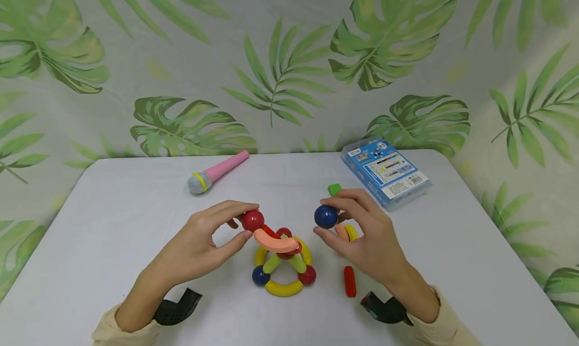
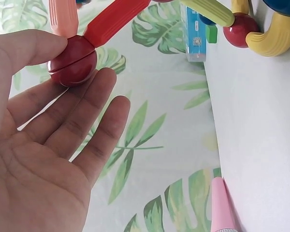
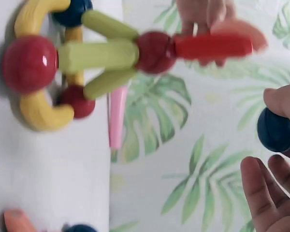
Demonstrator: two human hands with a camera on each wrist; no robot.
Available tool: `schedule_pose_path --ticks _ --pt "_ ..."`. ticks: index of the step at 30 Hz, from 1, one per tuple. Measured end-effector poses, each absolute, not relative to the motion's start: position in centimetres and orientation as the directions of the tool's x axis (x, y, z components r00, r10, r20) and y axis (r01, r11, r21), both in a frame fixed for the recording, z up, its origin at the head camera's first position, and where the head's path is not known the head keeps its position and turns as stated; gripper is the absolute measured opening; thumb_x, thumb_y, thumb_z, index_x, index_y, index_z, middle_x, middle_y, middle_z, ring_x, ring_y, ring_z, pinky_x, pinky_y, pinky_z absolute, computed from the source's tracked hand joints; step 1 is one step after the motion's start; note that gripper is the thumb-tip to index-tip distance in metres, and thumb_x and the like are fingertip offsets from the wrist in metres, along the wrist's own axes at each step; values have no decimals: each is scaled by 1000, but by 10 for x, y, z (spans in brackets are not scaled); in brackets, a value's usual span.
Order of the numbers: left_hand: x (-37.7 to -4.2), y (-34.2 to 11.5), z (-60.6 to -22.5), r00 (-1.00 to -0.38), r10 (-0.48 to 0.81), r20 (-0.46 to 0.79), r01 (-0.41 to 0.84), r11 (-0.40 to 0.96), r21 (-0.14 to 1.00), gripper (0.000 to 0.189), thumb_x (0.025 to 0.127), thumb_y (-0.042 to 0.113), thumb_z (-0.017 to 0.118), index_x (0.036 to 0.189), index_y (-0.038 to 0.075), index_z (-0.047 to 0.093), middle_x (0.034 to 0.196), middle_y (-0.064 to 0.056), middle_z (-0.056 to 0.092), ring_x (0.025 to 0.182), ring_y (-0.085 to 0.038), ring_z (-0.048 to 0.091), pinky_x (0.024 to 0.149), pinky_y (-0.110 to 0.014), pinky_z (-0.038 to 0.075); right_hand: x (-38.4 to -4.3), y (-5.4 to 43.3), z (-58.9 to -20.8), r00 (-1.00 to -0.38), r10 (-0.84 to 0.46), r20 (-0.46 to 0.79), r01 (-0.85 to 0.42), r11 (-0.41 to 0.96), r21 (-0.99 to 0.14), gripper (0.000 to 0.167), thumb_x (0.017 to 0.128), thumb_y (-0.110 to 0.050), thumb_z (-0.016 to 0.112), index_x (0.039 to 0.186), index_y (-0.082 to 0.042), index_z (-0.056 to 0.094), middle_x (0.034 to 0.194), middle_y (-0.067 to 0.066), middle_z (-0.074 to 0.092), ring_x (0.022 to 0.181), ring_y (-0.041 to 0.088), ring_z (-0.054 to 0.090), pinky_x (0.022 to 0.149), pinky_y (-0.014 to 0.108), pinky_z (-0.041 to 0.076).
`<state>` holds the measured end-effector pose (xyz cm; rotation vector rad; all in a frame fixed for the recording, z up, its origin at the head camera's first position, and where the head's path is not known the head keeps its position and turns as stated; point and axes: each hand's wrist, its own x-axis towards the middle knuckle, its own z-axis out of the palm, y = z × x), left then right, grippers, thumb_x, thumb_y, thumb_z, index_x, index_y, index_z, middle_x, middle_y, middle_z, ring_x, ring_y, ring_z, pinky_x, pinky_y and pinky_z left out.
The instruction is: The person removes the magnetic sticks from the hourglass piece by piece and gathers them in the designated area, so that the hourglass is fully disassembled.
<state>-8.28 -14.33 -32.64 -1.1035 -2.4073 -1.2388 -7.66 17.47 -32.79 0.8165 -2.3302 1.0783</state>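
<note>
My left hand (image 1: pixel 203 243) pinches a red ball (image 1: pixel 252 220) between thumb and fingers. A curved orange stick (image 1: pixel 276 243) and a straight red stick (image 2: pixel 117 21) join that ball. The red stick leads to the top of a toy structure, where light green sticks (image 3: pixel 99 55) rise from a base ring of curved yellow sticks (image 1: pixel 284 290) and red and blue balls. To the right of the structure, my right hand (image 1: pixel 375 240) pinches a loose blue ball (image 1: pixel 325 217), held above the table and apart from the orange stick.
A loose red stick (image 1: pixel 350 281) lies right of the structure. Orange (image 1: pixel 342 232) and yellow pieces (image 1: pixel 351 232) lie partly behind the right hand, with a green piece (image 1: pixel 334 189) beyond. Farther back are a pink toy microphone (image 1: pixel 226 168) and a blue box (image 1: pixel 386 173).
</note>
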Motion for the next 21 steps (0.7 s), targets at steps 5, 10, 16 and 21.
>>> schedule_pose_path --ticks 5,10,16,21 --pt "-83 -143 -327 -686 526 503 715 360 599 46 90 2 77 134 10 65 119 6 71 101 -8 66 82 -27 58 -102 200 -340 -759 -261 597 -616 587 -526 50 77 -3 90 123 -4 70 113 8 66 93 14 65 79 10 53" --pt "-82 -143 -327 -682 526 508 719 358 595 46 90 2 77 134 10 65 118 6 71 100 -9 66 82 -27 58 -123 222 -357 -813 -212 543 -537 635 -556 48 83 -2 86 127 -2 67 112 11 69 95 20 67 78 9 53" --pt "-82 -143 -327 -691 524 499 711 367 599 46 91 3 77 134 11 65 120 6 71 100 -8 66 82 -27 58 -137 237 -378 -909 -174 377 -385 697 -605 44 91 -9 80 130 0 63 118 15 71 100 27 68 79 18 57" --pt "-82 -144 -326 -694 524 493 707 368 604 46 91 3 76 135 12 65 120 6 71 101 -8 66 83 -26 58 -145 243 -394 -951 -164 261 -296 725 -622 42 93 -9 78 130 0 61 120 19 71 105 33 69 85 45 62"
